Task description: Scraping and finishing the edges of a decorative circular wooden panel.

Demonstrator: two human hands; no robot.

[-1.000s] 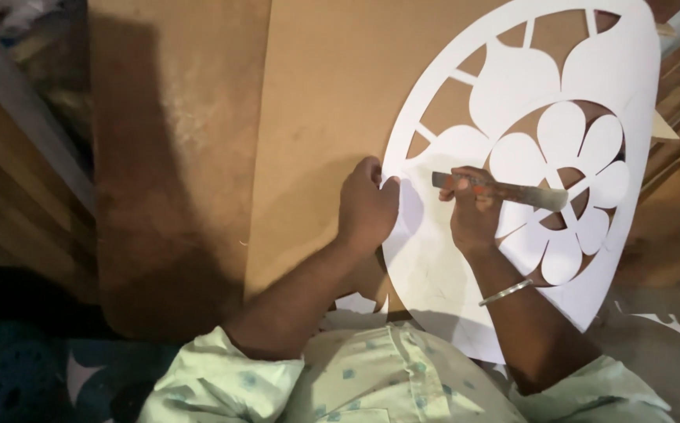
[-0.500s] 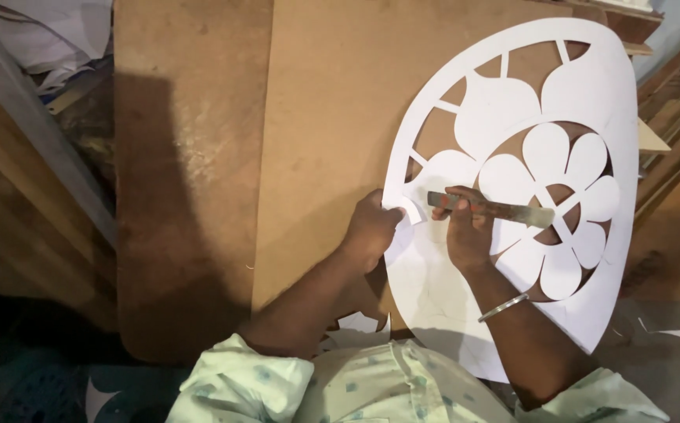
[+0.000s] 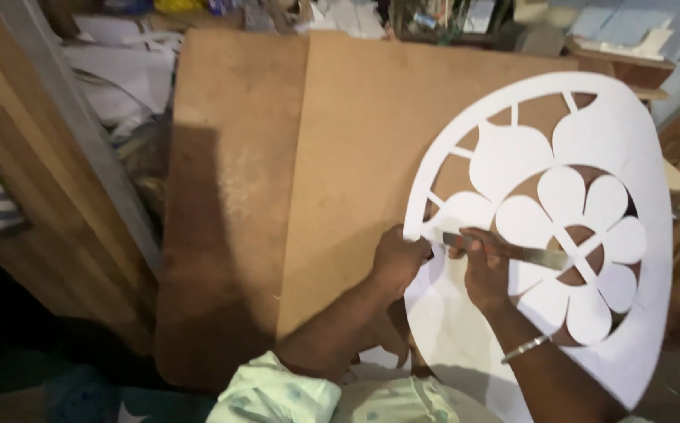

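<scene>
A large round white sheet [image 3: 504,164], cut into a flower pattern with open gaps, lies on a brown board [image 3: 356,149]. My right hand [image 3: 485,270] grips a long flat metal blade [image 3: 528,254] that lies across the flower's petals and points right. A thin bangle sits on that wrist. My left hand [image 3: 397,258] presses on the sheet's left rim, fingers curled against it, close beside the right hand.
A second brown board [image 3: 230,196] lies to the left, partly in shadow. A wooden frame with a grey strip [image 3: 81,133] runs along the far left. White offcuts [image 3: 113,70] and clutter sit at the back. Wooden pieces stand at the right edge.
The view has tilted up and pulled back, showing more of the boards and clutter behind. Both hands stay on the white sheet, with the blade in much the same place.
</scene>
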